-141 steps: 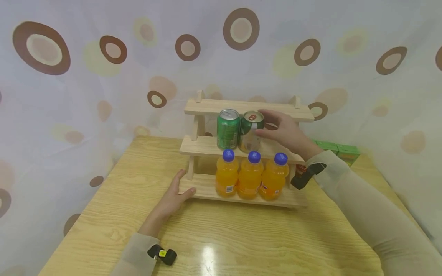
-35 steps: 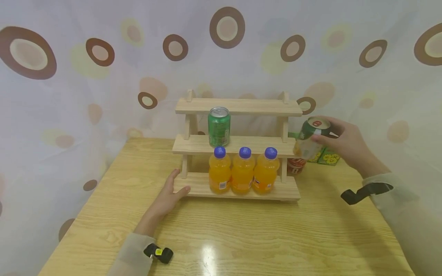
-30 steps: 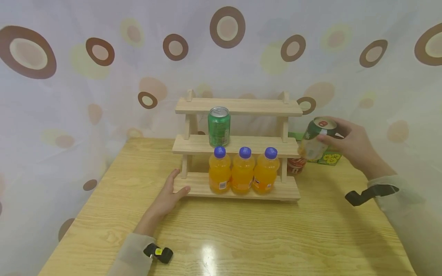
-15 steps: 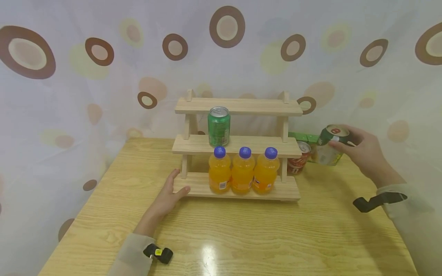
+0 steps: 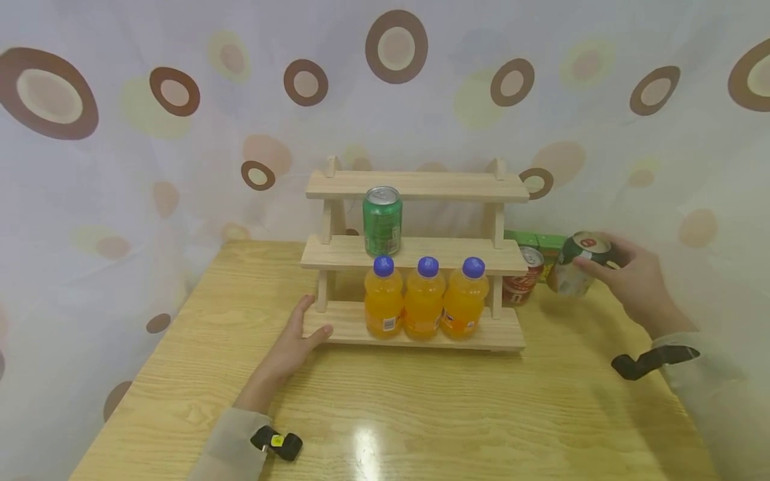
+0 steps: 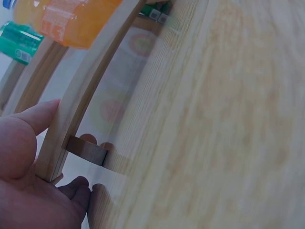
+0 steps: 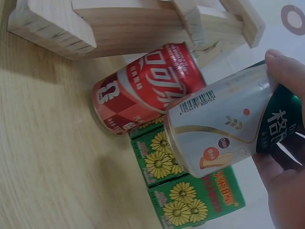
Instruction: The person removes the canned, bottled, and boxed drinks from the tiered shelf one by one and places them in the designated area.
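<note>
My right hand [image 5: 640, 284] holds a dark green and white drink can [image 5: 574, 270] around its upper part, just right of the wooden rack. In the right wrist view this can [image 7: 214, 121] is tilted above the table, close to a red cola can [image 7: 150, 88]. My left hand [image 5: 291, 344] grips the left end of the three-tier wooden rack's bottom shelf [image 5: 343, 324]. The left wrist view has its thumb on one face of the board, fingers at the other. A green can [image 5: 381, 224] stands on the middle shelf, and three orange drink bottles [image 5: 423, 304] line the bottom shelf.
Green drink boxes with yellow flowers [image 7: 183, 202] stand behind the cola can, right of the rack. A wood-grain table [image 5: 391, 407] carries everything. A patterned curtain [image 5: 240, 120] hangs behind.
The dark green and white can has left the middle shelf in my right hand, gone right past the rack's end, and lowered towards the table. My left hand stays on the rack.
</note>
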Available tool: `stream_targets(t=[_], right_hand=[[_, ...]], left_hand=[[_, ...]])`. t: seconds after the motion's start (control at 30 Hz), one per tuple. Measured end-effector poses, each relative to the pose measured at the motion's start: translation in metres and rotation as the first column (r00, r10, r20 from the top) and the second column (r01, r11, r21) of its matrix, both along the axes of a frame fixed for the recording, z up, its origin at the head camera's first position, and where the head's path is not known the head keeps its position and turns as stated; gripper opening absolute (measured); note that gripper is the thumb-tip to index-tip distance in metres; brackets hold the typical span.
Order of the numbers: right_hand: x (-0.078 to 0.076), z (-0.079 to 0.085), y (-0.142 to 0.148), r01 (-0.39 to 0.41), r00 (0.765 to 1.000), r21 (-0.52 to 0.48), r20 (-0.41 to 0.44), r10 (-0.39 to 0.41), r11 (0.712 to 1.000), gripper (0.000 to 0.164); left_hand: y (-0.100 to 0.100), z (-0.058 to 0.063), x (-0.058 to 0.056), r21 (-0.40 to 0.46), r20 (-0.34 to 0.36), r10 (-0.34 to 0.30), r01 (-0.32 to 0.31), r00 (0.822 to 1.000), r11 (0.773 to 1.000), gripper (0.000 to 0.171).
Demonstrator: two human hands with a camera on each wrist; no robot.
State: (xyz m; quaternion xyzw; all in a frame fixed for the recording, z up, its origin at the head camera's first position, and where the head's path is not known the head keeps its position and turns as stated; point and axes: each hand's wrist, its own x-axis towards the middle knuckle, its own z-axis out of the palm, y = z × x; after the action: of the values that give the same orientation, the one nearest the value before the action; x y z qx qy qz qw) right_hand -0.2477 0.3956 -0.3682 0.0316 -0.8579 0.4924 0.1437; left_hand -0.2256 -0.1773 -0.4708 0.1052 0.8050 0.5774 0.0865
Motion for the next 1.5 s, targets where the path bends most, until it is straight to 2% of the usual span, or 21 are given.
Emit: stream_targets(t=[0.27, 0.47, 0.63, 0.77, 0.87, 1.17, 1.43, 1.5], right_hand=[[-0.005, -0.019, 0.001, 0.014, 0.998, 0.021, 0.054, -0.015, 1.0, 0.06], [-0.009, -0.031, 0.0, 0.021, 0.999, 0.087, 0.041, -0.024, 0.996, 0.065], [-0.012, -0.038, -0.003, 0.014, 1.0, 0.094, 0.015, -0.016, 0.995, 0.064], [-0.013, -0.041, -0.005, 0.025, 0.999, 0.104, 0.042, -0.03, 0.994, 0.069], [-0.014, -0.044, -0.005, 0.028, 0.997, 0.085, 0.066, -0.034, 0.996, 0.072], [-0.015, -0.058, -0.004, 0.037, 0.996, 0.094, 0.083, -0.045, 0.995, 0.075], [-0.017, -0.06, -0.002, -0.013, 0.996, 0.076, 0.093, 0.006, 0.997, 0.07], [-0.017, -0.06, -0.001, -0.025, 0.994, 0.075, 0.104, 0.017, 0.997, 0.071]], left_hand=[[0.0, 0.0, 0.002, 0.005, -0.009, -0.003, 0.003, 1.0, 1.0, 0.08], [0.001, 0.002, 0.001, 0.017, 0.0, -0.013, 0.013, 1.0, 1.0, 0.079], [0.004, 0.017, 0.007, 0.031, 0.039, -0.016, 0.015, 0.999, 0.999, 0.078], [0.006, 0.032, 0.014, 0.026, 0.054, -0.022, 0.021, 0.998, 0.999, 0.077], [0.007, 0.036, 0.017, 0.024, 0.055, -0.023, 0.021, 0.998, 0.999, 0.076], [0.007, 0.033, 0.017, 0.04, 0.054, -0.027, 0.024, 0.998, 0.999, 0.077], [0.007, 0.037, 0.019, 0.03, 0.055, -0.019, 0.018, 0.998, 0.999, 0.075], [0.006, 0.028, 0.013, 0.019, 0.048, -0.017, 0.016, 0.999, 1.0, 0.077]])
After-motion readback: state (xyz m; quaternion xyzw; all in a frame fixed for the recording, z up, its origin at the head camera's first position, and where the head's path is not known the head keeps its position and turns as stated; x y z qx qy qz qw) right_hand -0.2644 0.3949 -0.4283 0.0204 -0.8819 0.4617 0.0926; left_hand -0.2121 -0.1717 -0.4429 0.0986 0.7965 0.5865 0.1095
